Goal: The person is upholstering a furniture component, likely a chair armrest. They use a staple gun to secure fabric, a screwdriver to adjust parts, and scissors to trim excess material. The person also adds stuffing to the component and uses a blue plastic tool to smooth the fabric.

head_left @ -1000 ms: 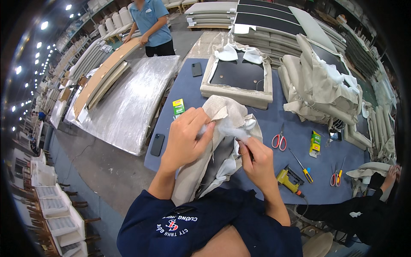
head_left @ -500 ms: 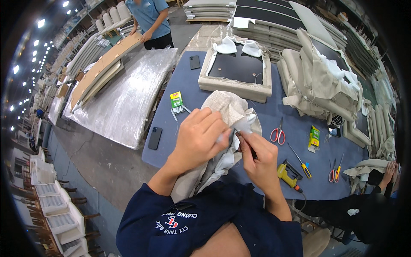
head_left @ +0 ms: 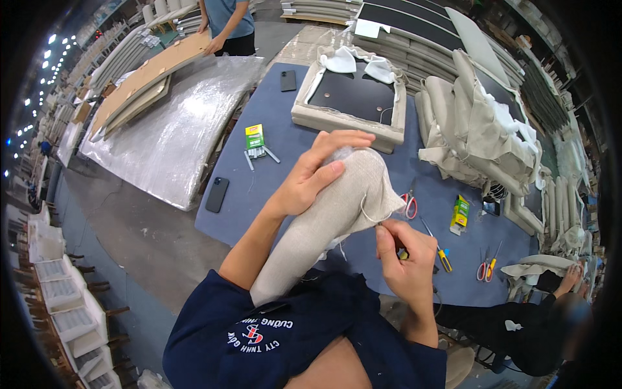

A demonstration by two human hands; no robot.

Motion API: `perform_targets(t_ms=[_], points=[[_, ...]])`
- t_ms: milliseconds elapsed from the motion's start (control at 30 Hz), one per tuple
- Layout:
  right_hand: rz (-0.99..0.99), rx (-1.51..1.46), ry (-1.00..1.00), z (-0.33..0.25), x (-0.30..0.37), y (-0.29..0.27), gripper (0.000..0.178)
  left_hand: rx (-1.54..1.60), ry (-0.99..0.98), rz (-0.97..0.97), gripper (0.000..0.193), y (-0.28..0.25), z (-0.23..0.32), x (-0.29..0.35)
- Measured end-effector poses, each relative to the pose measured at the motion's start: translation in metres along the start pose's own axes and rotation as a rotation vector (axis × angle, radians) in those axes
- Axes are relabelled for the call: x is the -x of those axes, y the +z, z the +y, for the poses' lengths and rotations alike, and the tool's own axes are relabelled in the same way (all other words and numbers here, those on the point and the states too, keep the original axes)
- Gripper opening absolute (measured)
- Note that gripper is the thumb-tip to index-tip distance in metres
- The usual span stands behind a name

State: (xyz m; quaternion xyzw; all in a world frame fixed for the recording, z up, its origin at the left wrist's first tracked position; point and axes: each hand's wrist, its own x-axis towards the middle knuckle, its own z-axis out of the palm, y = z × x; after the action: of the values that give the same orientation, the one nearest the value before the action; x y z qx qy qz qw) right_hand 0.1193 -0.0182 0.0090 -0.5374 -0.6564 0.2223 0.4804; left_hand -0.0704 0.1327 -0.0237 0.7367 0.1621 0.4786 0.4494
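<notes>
Hands [head_left: 310,176] [head_left: 409,253] at rounded, coarse-woven beige upholstery [head_left: 330,211], thin curved thread [head_left: 363,208]; blue tabletop [head_left: 256,201]

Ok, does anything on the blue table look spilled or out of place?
Yes, slightly: grey strips lie splayed at the near end of the green-and-yellow box, on the left of the blue table, as if slid out. Nothing else clearly stands out.

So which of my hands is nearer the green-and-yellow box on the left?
Left. Your left hand, on the beige fabric, is right of the box; your right hand is farther right and lower.
</notes>
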Motion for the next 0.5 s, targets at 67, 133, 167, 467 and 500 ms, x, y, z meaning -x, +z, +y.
perform_targets(t_ms=[67,133,167,467,500], points=[[-0.008,0.031,0.008,0.002,0.003,-0.007,0.008,0.042,-0.008,-0.024,0.054,0.012,-0.004,0.000],[0.002,0.053,0.032,0.000,0.004,-0.013,0.008,0.082,0.005,-0.027,0.055,0.020,-0.005,-0.004],[0.007,0.066,0.043,-0.001,0.004,-0.016,0.008,0.164,-0.023,-0.080,0.056,0.022,-0.006,-0.006],[0.031,0.218,0.024,-0.009,0.008,-0.024,0.009,0.189,0.001,-0.162,0.055,0.037,-0.011,-0.007],[0.044,0.206,0.094,-0.017,0.008,-0.023,0.008,0.206,-0.009,-0.158,0.055,0.040,-0.009,-0.007]])
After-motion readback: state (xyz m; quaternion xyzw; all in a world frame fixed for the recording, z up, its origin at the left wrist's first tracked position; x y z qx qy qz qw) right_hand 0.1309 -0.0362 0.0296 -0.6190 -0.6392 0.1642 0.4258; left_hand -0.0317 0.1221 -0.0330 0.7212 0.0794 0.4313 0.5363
